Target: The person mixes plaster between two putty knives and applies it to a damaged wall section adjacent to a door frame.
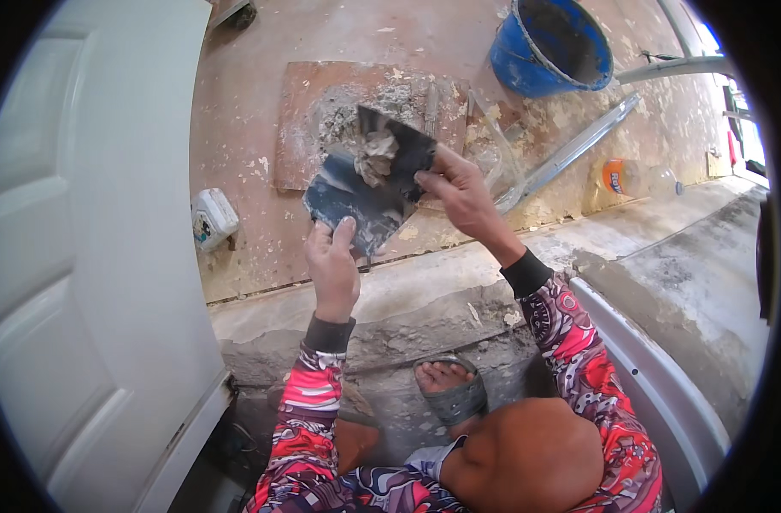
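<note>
Between the thumb and fingers of my left hand [332, 267] is a blue-grey flat sheet [349, 198], smeared with dried plaster. A smaller black flat sheet [414, 147] is pinched at its right edge by my right hand [466, 192]. On the black sheet sits a lump of wet grey mortar [376, 158]. The two sheets overlap or touch; which, I cannot tell. Under them lies a reddish-brown board [298, 98], partly hidden, with loose grey mortar [339, 111] spread over it.
A blue bucket [514, 64] stands beyond the board. Right of it lie a metal bar [570, 152] and a clear plastic bottle [634, 178]. A small white container [214, 218] sits beside the white panelled door [108, 256]. A rough concrete step edge [425, 274] runs before my sandalled foot [450, 389].
</note>
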`<state>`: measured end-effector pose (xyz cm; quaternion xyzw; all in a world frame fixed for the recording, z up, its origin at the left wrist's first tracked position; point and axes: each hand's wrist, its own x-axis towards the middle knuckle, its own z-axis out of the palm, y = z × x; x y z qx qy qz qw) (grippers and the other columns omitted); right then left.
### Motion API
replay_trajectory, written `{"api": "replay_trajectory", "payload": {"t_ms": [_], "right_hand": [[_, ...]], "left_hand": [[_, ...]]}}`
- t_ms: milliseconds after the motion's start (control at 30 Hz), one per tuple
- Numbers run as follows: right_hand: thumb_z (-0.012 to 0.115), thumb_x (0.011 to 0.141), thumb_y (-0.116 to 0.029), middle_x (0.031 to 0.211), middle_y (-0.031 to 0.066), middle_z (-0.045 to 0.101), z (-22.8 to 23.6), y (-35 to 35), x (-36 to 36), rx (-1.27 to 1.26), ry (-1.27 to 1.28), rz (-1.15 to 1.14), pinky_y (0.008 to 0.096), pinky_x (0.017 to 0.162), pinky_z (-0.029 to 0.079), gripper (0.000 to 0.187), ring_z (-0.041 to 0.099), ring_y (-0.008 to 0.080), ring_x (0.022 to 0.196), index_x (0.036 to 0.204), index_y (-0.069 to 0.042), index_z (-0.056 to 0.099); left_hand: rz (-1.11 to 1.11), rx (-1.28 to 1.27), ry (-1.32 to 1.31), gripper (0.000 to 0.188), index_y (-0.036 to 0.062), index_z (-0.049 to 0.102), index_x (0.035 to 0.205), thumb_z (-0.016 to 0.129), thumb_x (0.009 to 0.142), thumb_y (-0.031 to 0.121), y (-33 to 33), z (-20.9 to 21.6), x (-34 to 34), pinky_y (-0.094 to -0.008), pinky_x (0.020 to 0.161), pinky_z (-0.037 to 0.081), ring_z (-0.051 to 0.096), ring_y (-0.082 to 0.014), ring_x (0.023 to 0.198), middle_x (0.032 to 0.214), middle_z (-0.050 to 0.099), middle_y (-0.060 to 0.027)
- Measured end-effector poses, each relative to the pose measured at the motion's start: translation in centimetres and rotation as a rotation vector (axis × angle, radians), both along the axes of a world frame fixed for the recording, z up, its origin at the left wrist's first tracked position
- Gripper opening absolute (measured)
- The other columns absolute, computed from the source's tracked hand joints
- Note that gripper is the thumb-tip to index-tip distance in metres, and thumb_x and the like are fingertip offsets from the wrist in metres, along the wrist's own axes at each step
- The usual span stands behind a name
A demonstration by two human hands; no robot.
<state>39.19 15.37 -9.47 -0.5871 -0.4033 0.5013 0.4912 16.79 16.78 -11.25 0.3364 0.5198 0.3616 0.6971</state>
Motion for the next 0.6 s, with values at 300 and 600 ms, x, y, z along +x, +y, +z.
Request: {"api": "replay_trajectory", "payload": {"t_ms": [300,600], "right_hand": [[0.054,0.086,0.001,0.109,0.0292,0.063,2.0,-0.4,0.0,0.134,-0.649,0.311,0.0485,0.078,0.052,0.059,0.064,0.044,0.096,0.143,-0.006,0.044],[0.053,0.091,-0.002,0.086,0.0081,0.062,-2.9,-1.0,0.9,-0.285,0.117,-0.029,0.0323,0.068,0.058,0.026,0.064,0.0216,0.07,0.118,-0.005,0.053]], "left_hand": [[0.108,-0.064,-0.34,0.014,0.0074,0.06,0.11,0.057,0.097,0.011,6.2,3.0,0.8,-0.0408,0.067,0.059,0.069,-0.0198,0.086,0.1,0.068,-0.0063],[-0.246,0.779,0.379,0.019,0.0004,0.067,0.112,0.06,0.094,0.002,7.9,7.3,-1.3,-0.0327,0.073,0.055,0.069,-0.0236,0.084,0.101,0.071,-0.0112]]}}
